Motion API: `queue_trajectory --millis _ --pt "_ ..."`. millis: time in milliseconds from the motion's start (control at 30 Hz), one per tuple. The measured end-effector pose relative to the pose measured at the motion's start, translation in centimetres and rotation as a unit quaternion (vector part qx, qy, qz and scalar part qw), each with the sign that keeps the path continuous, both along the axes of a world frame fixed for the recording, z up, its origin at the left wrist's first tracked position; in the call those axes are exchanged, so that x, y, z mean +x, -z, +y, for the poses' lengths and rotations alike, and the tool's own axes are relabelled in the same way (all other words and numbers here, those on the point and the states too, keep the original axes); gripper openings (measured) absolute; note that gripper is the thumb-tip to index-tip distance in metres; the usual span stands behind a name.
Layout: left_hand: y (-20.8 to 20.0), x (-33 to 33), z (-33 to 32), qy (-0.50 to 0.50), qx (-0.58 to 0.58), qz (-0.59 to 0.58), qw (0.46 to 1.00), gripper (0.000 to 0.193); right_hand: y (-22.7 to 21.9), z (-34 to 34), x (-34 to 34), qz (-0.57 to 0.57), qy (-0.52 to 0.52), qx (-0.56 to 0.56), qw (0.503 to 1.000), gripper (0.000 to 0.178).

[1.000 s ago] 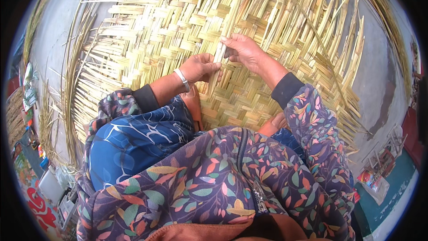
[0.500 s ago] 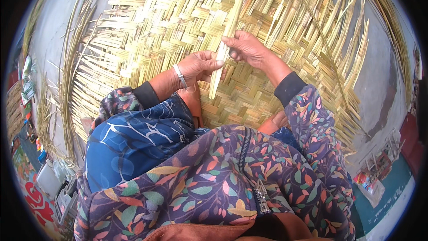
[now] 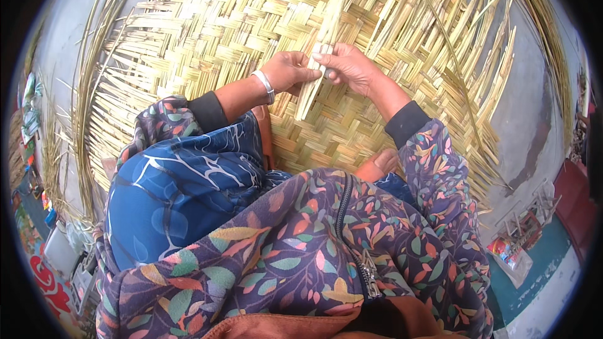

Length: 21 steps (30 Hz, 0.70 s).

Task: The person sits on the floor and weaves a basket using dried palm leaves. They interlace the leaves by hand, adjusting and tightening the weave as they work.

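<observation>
A large half-woven mat of flat pale yellow-green strips spreads in front of me, its loose strip ends fanning out on the far side and both flanks. Over its middle my left hand and my right hand pinch a small bundle of pale strips between thumbs and fingers, close together. The lower end of the bundle points toward me, and its upper part runs away across the weave. A pale band circles my left wrist. Some curled fingertips are hidden behind the strips.
My bare foot rests on the mat's near part. Long loose stalks lie on the grey floor at left, and more stalks at far right. A clear plastic packet lies lower right; assorted items crowd the lower left.
My left hand has slid up along the strips, closer to my right hand. The strips' lower end has risen a little; my right hand stays nearly in place.
</observation>
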<state>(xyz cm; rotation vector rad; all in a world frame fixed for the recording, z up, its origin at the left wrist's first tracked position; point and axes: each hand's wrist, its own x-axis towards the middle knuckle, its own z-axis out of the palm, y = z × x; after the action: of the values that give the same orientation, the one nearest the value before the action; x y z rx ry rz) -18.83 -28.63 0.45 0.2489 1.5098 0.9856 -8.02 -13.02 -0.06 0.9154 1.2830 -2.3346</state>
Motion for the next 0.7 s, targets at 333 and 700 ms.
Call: queue_trajectory --millis 333,700 --pt "-1.0 1.0 -0.5 0.044 -0.025 -0.185 0.981 0.024 -0.7 2.3 -0.1 0.027 0.021 0.088 0.996 0.017" --pt "1.2 2.0 -0.2 0.065 -0.02 -0.2 0.977 0.025 -0.4 2.2 2.3 -0.01 -0.089 0.104 0.991 0.016"
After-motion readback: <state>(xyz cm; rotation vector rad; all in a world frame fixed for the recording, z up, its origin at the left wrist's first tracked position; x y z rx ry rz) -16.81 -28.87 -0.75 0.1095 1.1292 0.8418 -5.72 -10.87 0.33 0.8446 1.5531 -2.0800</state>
